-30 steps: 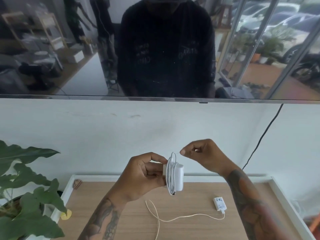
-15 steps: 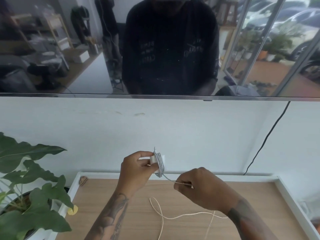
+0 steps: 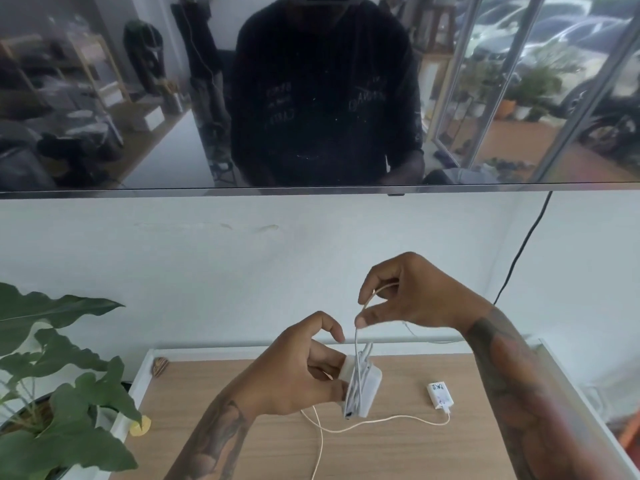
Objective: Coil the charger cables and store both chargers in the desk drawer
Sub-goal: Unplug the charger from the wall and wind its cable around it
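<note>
White charger above desk, long axis near upright, top tilted right, cable wound lengthwise. Left hand grips its side; right hand pinches cable above. 2nd charger flat on desk, right.

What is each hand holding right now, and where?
Left hand grips the white charger by its body; right hand pinches its cable above it.

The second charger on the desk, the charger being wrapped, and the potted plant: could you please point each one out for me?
second charger (image 3: pixel 440 395), head view, top face of its white body.
charger being wrapped (image 3: pixel 367 393), head view, its white side beside the coils.
potted plant (image 3: pixel 52 308), head view, large upper leaf.
</note>
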